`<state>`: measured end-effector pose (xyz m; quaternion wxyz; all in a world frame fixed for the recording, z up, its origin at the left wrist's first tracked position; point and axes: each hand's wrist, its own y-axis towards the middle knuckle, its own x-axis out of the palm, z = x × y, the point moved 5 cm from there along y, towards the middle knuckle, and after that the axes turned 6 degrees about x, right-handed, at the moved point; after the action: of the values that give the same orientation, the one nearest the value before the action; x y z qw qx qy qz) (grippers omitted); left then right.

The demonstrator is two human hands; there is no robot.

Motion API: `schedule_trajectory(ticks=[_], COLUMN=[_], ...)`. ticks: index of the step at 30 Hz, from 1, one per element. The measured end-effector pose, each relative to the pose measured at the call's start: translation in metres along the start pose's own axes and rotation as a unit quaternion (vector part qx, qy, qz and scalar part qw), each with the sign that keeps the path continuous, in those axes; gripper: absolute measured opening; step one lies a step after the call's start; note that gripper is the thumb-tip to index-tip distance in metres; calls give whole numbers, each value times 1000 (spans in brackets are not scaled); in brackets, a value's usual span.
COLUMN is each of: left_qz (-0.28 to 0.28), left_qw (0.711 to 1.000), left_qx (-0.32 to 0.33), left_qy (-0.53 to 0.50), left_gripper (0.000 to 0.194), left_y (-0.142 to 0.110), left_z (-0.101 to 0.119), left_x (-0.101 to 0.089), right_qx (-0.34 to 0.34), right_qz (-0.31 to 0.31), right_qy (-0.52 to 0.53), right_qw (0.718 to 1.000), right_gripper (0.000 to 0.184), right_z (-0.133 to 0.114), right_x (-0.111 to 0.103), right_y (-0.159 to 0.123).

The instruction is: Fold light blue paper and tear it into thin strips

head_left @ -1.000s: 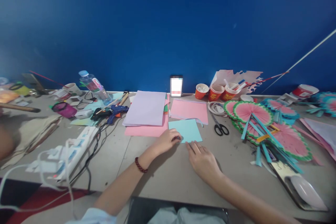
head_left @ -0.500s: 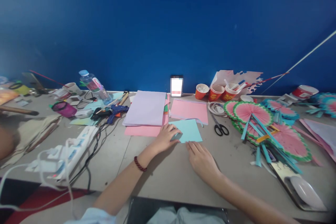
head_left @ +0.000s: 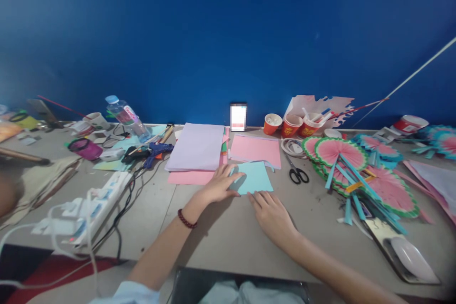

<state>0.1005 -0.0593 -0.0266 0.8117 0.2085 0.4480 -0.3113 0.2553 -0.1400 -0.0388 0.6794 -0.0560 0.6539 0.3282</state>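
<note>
A light blue sheet of paper (head_left: 253,176) lies on the table in front of me. My left hand (head_left: 217,185) rests at its left edge, wrist in a dark red bead bracelet. Its thumb and fingers are apart, touching the sheet's corner area. Along the near edge, my right hand (head_left: 270,209) lies with fingers stretched out, tips on the paper. Beyond the sheet is pink paper (head_left: 255,150). A stack of lilac paper (head_left: 197,146) over pink sheets sits just past my left hand.
Black-handled scissors (head_left: 298,175) lie to the right, near pink and green paper fans (head_left: 342,153). Red paper cups (head_left: 292,126) and a phone (head_left: 238,118) stand along the blue wall. To the left are a power strip (head_left: 107,199), a glue gun (head_left: 155,152) and a bottle (head_left: 128,118).
My left thumb and fingers have spread a little wider at the paper's left edge. My right hand stays on the near edge. The view has shifted slightly.
</note>
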Motion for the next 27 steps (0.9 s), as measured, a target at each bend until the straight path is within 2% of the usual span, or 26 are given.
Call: schedule_trajectory(ticks=[4, 8, 11, 13, 15, 18, 23, 27], left_qz=[-14, -11, 29, 40, 32, 37, 34, 29], left_qw=[1000, 999, 997, 995, 993, 990, 980, 965], left_qx=[7, 29, 60, 86, 110, 121, 135, 149], left_qy=[-7, -26, -24, -16, 10, 58, 145, 213], left_gripper=[69, 68, 56, 39, 26, 23, 22, 18], left_y=[-3, -7, -5, -2, 1, 3, 1, 1], left_z=[-6, -3, 8, 15, 21, 22, 24, 29], left_x=[0, -7, -11, -6, 3, 13, 19, 22], right_qx=[3, 3, 12, 21, 31, 48, 77, 89], right_qz=[4, 2, -8, -18, -29, -33, 23, 42], right_qy=[5, 6, 18, 35, 62, 123, 220, 229], right_qw=[1000, 1000, 1000, 999, 997, 991, 972, 969], right_gripper=[39, 40, 42, 42, 40, 38, 31, 23], right_z=[0, 0, 2, 3, 6, 13, 31, 42], right_x=[-1, 1, 3, 2, 0, -1, 2, 9], right_y=[1, 1, 1, 1, 2, 4, 7, 8])
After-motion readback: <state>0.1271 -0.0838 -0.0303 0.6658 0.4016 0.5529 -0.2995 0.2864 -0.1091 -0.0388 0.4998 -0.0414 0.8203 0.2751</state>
